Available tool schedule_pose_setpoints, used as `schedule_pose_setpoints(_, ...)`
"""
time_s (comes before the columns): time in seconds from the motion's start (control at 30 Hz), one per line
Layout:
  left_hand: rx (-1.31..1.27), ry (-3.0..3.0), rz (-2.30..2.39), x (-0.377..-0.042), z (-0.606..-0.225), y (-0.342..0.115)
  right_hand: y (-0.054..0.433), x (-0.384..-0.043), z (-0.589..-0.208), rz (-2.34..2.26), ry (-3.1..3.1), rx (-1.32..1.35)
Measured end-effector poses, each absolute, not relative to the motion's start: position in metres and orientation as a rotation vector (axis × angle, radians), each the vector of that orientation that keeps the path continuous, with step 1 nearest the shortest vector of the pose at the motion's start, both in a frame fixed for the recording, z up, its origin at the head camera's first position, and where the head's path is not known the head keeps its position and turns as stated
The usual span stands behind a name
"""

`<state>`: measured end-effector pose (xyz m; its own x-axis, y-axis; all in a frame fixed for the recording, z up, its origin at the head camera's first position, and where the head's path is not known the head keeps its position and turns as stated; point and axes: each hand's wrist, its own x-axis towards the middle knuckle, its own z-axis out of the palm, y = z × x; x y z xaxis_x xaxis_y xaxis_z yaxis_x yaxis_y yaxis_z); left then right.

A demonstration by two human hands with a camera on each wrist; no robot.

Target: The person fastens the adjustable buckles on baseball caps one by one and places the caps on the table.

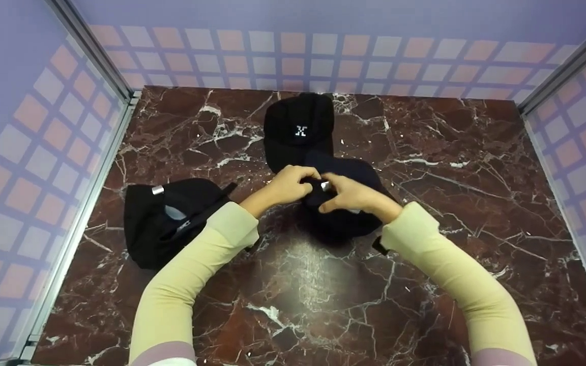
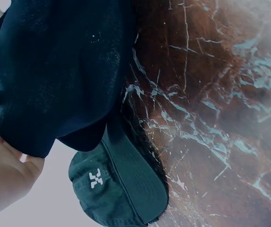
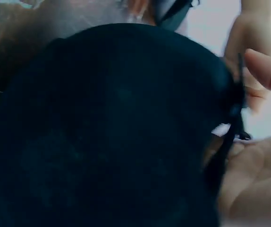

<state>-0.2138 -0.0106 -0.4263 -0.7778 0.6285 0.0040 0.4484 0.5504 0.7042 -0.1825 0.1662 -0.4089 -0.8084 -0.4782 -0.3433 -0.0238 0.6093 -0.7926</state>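
A dark navy cap (image 1: 351, 168) is between both hands near the middle of the table, its back strap and silver buckle (image 1: 325, 186) facing the fingers. My left hand (image 1: 293, 184) pinches the cap's edge; in the left wrist view the thumb lies on the near side of the dark fabric (image 2: 60, 71), with fingers behind it. From the other side, my right hand (image 1: 351, 195) curls its fingers at the strap opening. The right wrist view shows the rounded crown (image 3: 102, 123) filling most of the picture, with the right thumb (image 3: 267, 71) beside the strap.
Behind the navy cap lies a black cap (image 1: 298, 119) with a white logo, its brim toward me. Another black cap (image 1: 143, 223) with a silver buckle rests at the left, beside the left forearm. Panels with checkered patterns (image 1: 293, 51) enclose the marbled table (image 1: 456, 203).
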Motion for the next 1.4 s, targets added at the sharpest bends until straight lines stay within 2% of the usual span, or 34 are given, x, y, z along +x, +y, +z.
schedule_pose_setpoints(0.53, 0.865, 2.556, 1.079, -0.214, -0.43, -0.01, 0.171, -0.185, -0.439, -1.242, 1.972, -0.363)
schedule_pose_setpoints(0.93, 0.841, 2.574, 1.03, -0.213, -0.43, -0.01, 0.172, -0.181, -0.443, -1.078, 2.087, -0.303)
schedule_pose_setpoints(1.4, 0.85, 2.582, 1.023, -0.213, -0.434, -0.012, 0.192, -0.187, -0.429, -1.173, 1.783, -0.497)
